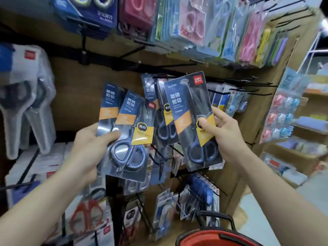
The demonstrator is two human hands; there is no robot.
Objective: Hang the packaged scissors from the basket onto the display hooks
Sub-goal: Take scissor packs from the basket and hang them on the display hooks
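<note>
The pack of scissors (190, 110) is pinched at its right edge by the right hand (224, 134), its top just beside a black display hook (160, 77). To the left, the left hand (88, 150) grips two more packs (127, 137), fanned out. The red basket (214, 236) sits near right.

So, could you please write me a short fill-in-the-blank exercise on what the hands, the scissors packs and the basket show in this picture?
1. The right hand pinches the dark-blue carded pack of black-handled scissors; the number of packs it holds is ____.
2. The fan of similar packs is gripped by the person's ____ hand.
3. The plastic basket with the black handle, at the lower edge, is ____ in colour.

Missing words: one; left; red.
</note>
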